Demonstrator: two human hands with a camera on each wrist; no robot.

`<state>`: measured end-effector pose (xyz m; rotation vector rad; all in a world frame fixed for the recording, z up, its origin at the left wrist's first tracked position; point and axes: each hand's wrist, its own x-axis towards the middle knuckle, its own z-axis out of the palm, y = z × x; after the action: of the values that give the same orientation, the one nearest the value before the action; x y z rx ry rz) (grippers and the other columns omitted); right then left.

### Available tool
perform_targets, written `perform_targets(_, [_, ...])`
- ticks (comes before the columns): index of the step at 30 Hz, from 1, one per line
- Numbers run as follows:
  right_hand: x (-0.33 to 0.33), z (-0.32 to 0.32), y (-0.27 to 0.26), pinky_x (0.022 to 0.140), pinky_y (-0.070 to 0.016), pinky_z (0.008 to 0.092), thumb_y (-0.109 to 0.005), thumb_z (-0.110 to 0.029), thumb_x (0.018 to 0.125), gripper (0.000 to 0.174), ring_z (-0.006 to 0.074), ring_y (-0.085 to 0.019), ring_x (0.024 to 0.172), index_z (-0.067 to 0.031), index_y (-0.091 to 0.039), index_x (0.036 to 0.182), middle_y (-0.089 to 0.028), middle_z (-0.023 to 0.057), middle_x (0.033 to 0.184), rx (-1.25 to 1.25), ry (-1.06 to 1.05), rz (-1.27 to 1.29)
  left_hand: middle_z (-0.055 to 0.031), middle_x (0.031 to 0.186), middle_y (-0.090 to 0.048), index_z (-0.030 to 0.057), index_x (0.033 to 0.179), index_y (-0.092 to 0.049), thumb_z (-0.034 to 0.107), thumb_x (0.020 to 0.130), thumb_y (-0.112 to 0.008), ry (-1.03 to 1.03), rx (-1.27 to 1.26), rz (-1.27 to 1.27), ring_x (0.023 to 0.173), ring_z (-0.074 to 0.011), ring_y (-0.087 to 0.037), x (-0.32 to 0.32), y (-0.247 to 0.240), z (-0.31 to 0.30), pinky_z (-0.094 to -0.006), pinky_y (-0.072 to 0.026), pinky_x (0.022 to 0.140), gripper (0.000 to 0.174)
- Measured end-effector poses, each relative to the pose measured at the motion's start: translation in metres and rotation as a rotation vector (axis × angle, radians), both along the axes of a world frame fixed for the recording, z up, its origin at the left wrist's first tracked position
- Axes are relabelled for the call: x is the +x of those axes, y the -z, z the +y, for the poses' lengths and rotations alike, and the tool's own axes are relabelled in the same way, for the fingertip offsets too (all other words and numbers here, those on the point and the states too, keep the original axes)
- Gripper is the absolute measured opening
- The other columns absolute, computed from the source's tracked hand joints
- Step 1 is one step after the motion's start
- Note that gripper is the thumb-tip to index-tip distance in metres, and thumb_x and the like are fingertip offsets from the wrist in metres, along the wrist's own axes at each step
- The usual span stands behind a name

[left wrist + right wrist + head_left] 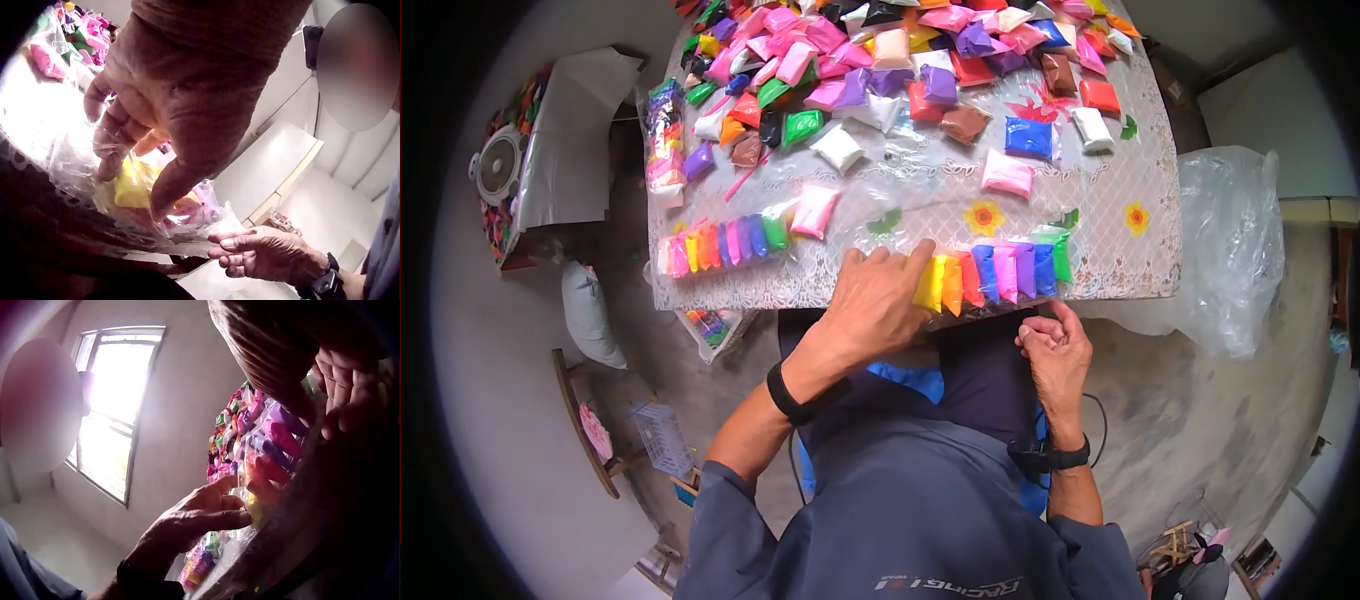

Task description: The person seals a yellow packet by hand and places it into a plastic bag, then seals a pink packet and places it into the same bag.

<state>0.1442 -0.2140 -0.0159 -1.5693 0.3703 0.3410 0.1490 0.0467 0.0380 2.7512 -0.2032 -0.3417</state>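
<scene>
A clear plastic bag (1006, 273) with a row of small coloured packets, yellow through blue to green, lies along the table's front edge. My left hand (878, 292) grips its yellow end; in the left wrist view the thumb and fingers sit on either side of the yellow packet (132, 185). Below the green end is my right hand (1058, 352), its fingertips right at the bag's lower edge. From the left wrist view those right-hand fingers (232, 252) look fairly straight, against the loose end of the film. My right palm is shadowed in the right wrist view.
Another filled bag (725, 243) lies to the left, and one more (666, 140) stands behind it. A heap of loose coloured packets (880, 60) covers the table's far side. A pink packet (814, 211) rests nearby. Clear plastic sheeting (1228, 245) hangs off the right edge.
</scene>
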Motion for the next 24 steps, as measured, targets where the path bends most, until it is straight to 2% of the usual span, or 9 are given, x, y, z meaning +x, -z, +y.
perform_targets(4, [0.0,0.0,0.001,0.067,-0.0529,0.0235,-0.068,0.006,0.086,0.06,0.0099,-0.064,0.076,0.0077,-0.044,0.141,-0.066,0.0108,0.097,-0.037,0.019,-0.041,-0.0159,0.103,-0.067,0.0048,0.147,-0.041,0.023,0.074,-0.08,-0.001,-0.047,0.072,0.099,-0.035,-0.063,0.002,0.005,0.0,-0.0482,-0.0412,0.082,0.085])
perform_targets(7, [0.01,-0.016,-0.003,0.067,-0.0488,0.0201,-0.065,0.008,0.085,0.055,0.0053,-0.056,0.07,0.0046,-0.05,0.139,-0.064,0.0073,0.094,-0.259,-0.008,-0.196,-0.0171,0.093,-0.068,0.0027,0.144,-0.042,0.021,0.074,-0.08,-0.002,-0.087,0.064,0.089,-0.0391,-0.064,0.005,0.006,0.0,-0.0478,-0.0437,0.077,0.082])
perform_targets(10, [0.028,-0.042,-0.006,0.067,-0.0487,0.0201,-0.06,0.01,0.085,0.051,0.0048,-0.054,0.069,0.0039,-0.056,0.135,-0.064,0.0059,0.094,-0.388,-0.055,-0.242,-0.0189,0.081,-0.066,0.0025,0.142,-0.044,0.021,0.073,-0.079,0.0,-0.144,0.035,0.079,-0.0418,-0.065,0.007,0.013,0.005,-0.0487,-0.0466,0.071,0.079])
perform_targets(11, [0.033,-0.05,-0.009,0.067,-0.048,0.0197,-0.058,0.01,0.083,0.052,0.0051,-0.056,0.075,0.003,-0.058,0.135,-0.065,0.0075,0.106,-0.413,-0.103,-0.233,-0.0199,0.079,-0.066,0.0028,0.141,-0.045,0.025,0.073,-0.08,-0.016,-0.159,0.041,0.077,-0.0424,-0.065,0.008,0.015,0.005,-0.0487,-0.0481,0.069,0.08])
perform_targets(12, [0.038,-0.049,-0.015,0.067,-0.048,0.0197,-0.058,0.01,0.083,0.052,0.0051,-0.056,0.075,0.003,-0.058,0.135,-0.065,0.0075,0.106,-0.413,-0.103,-0.231,-0.021,0.078,-0.065,0.0031,0.14,-0.046,0.028,0.073,-0.081,-0.033,-0.174,0.047,0.076,-0.043,-0.065,0.008,0.016,0.006,-0.0487,-0.0496,0.068,0.08])
perform_targets(14, [0.05,-0.048,-0.028,0.067,-0.047,0.0193,-0.06,0.008,0.082,0.058,0.0061,-0.056,0.084,0.0011,-0.055,0.139,-0.062,0.009,0.121,-0.376,-0.237,-0.337,-0.0207,0.079,-0.066,0.0036,0.14,-0.046,0.032,0.073,-0.082,-0.055,-0.218,0.089,0.077,-0.0422,-0.067,0.008,0.01,0.006,-0.0481,-0.0505,0.069,0.081])
perform_targets(15, [0.055,-0.048,-0.032,0.067,-0.0468,0.0196,-0.063,0.006,0.079,0.066,0.008,-0.056,0.09,-0.001,-0.052,0.144,-0.056,0.009,0.133,-0.409,-0.333,-0.336,-0.0205,0.08,-0.067,0.004,0.14,-0.046,0.036,0.074,-0.083,-0.076,-0.262,0.131,0.078,-0.0414,-0.068,0.009,0.006,0.005,-0.0476,-0.0514,0.069,0.082])
perform_targets(18, [0.062,-0.042,-0.031,0.067,-0.0477,0.0209,-0.065,0.006,0.077,0.073,0.01,-0.057,0.09,-0.0024,-0.048,0.147,-0.056,0.0094,0.133,-0.317,-0.416,-0.347,-0.0271,0.093,-0.069,0.0028,0.133,-0.047,0.038,0.073,-0.084,-0.169,-0.247,0.253,0.089,-0.0468,-0.067,0.016,-0.006,-0.004,-0.053,-0.0499,0.077,0.079])
perform_targets(24, [0.066,-0.03,-0.025,0.067,-0.0498,0.0232,-0.07,0.006,0.074,0.08,0.0144,-0.058,0.091,-0.0023,-0.044,0.15,-0.055,0.0117,0.126,-0.288,-0.467,-0.372,-0.0288,0.089,-0.068,0.0022,0.132,-0.044,0.037,0.075,-0.086,-0.275,-0.335,0.257,0.085,-0.0503,-0.066,0.013,0.006,-0.015,-0.0541,-0.0511,0.075,0.079])
